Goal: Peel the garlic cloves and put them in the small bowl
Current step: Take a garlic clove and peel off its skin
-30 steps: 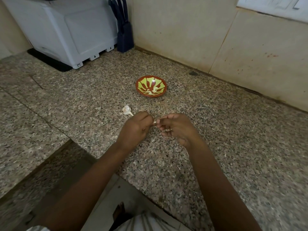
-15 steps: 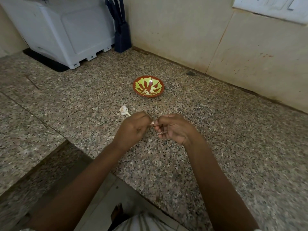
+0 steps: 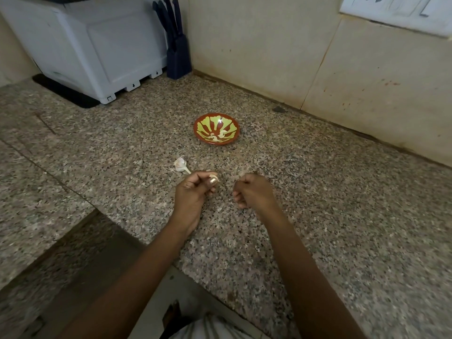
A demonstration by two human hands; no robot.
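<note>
A small red bowl with a green pattern stands on the granite counter and holds a few pale peeled cloves. In front of it, to the left, lies a white garlic remnant with a stem. My left hand pinches a small garlic clove between thumb and fingertips. My right hand is curled a short gap to the right of it, with a pale scrap of garlic skin at its fingertips, too blurred to make out well.
A white appliance on a black mat and a dark knife block stand at the back left against the wall. The wall runs along the back right. The counter's front edge lies just under my forearms.
My hands were together at the clove; now they have pulled apart, the left keeping the clove and the right drawn off to the right.
</note>
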